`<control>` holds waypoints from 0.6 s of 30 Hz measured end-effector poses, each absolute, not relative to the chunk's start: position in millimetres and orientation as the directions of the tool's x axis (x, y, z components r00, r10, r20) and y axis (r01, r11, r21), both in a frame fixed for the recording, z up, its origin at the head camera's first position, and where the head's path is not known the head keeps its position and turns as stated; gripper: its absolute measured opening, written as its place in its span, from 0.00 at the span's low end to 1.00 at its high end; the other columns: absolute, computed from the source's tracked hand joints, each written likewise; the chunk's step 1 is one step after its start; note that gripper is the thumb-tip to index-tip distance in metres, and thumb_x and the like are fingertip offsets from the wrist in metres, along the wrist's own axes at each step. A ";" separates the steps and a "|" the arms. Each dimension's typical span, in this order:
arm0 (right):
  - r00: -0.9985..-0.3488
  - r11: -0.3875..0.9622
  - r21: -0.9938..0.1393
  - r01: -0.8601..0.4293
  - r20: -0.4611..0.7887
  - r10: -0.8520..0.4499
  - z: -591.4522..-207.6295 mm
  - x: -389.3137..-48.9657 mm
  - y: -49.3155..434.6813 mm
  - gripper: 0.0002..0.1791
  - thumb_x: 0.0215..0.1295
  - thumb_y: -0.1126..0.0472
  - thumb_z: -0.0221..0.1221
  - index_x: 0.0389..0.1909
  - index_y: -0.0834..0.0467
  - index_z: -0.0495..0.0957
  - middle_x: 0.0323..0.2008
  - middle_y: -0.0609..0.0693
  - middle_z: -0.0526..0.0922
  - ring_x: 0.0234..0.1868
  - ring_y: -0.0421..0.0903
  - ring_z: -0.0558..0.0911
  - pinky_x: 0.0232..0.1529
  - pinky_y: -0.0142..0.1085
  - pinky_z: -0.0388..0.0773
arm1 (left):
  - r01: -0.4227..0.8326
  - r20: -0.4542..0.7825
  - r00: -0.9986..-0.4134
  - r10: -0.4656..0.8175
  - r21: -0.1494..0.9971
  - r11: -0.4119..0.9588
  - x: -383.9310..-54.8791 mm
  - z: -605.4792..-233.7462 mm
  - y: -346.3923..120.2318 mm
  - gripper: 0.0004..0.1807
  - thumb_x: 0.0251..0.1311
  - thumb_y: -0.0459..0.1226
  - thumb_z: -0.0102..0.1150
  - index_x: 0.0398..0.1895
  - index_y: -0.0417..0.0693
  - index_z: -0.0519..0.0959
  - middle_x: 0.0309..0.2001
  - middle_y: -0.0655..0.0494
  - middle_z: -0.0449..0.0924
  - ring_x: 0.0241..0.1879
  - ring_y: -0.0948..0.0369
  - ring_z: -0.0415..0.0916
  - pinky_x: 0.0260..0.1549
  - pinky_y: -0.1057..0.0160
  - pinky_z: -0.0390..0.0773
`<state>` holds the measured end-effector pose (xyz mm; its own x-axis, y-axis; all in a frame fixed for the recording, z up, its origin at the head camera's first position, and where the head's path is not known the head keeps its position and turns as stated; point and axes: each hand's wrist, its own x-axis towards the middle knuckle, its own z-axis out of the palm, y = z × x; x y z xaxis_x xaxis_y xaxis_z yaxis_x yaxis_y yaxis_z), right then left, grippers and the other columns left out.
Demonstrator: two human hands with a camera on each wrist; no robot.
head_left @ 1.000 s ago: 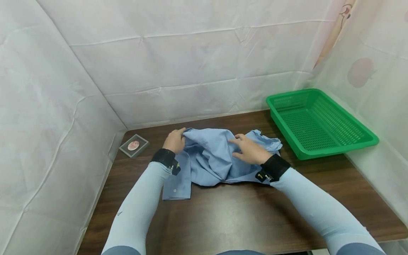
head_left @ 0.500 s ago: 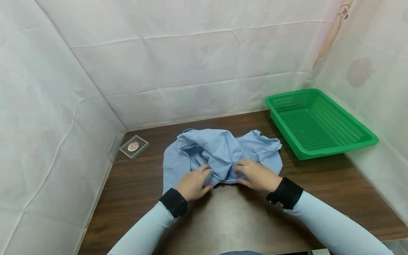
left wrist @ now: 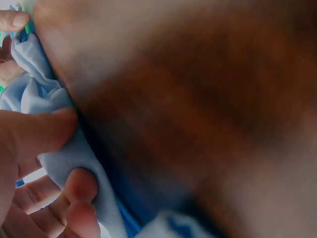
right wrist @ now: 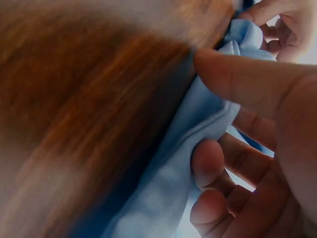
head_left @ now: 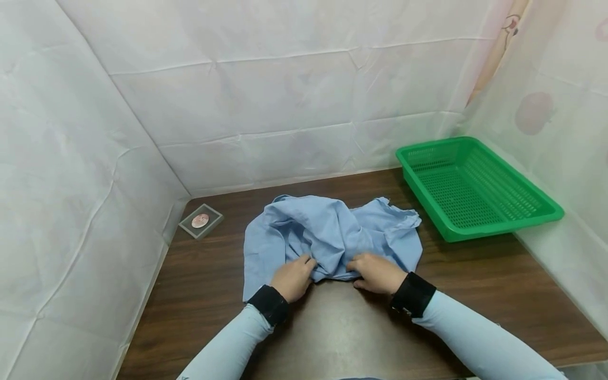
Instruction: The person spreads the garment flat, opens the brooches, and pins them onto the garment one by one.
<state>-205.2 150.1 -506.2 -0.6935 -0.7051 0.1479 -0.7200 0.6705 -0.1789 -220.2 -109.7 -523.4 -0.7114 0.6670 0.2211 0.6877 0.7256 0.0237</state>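
A crumpled light blue shirt (head_left: 328,221) lies bunched on the brown table. At its near edge, left of the middle, my left hand (head_left: 294,277) pinches the cloth; in the left wrist view the thumb (left wrist: 49,129) is on one side of a fold and curled fingers on the other. My right hand (head_left: 377,273) grips the same edge a little farther right. The right wrist view has its thumb (right wrist: 233,74) and bent fingers with the shirt's hem (right wrist: 198,131) between them. Some fingertips are hidden in the head view.
A green plastic basket (head_left: 508,229) stands at the right rear of the wooden table (head_left: 190,316). Toward the back left lies a small grey square dish (head_left: 212,224) holding a round pinkish piece (head_left: 200,220). White sheeting (head_left: 285,95) hangs behind and at both sides.
My left hand has left the shirt's far left corner and come to its near edge. My right hand has come nearer too. Both now grip cloth; the left strip of shirt has shifted.
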 end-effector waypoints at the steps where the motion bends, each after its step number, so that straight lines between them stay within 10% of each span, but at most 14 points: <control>1: -0.690 0.666 -0.180 -0.724 0.156 -0.707 -507.2 -206.0 150.1 0.11 0.48 0.61 0.73 0.33 0.54 0.81 0.29 0.46 0.79 0.32 0.42 0.77 0.33 0.36 0.76 | 0.686 0.226 -0.713 0.664 0.025 0.727 -220.2 -523.9 -110.0 0.13 0.56 0.34 0.65 0.45 0.48 0.78 0.39 0.56 0.75 0.33 0.59 0.78 0.29 0.60 0.79; 18: -0.686 0.617 -0.305 -0.726 0.392 -0.613 -456.4 -202.8 148.5 0.08 0.64 0.66 0.61 0.31 0.52 0.73 0.23 0.38 0.67 0.27 0.36 0.70 0.31 0.33 0.70 | 0.699 0.430 -0.688 0.585 0.171 0.695 -232.6 -426.0 -140.1 0.02 0.68 0.36 0.53 0.38 0.48 0.75 0.29 0.60 0.74 0.26 0.65 0.70 0.25 0.66 0.72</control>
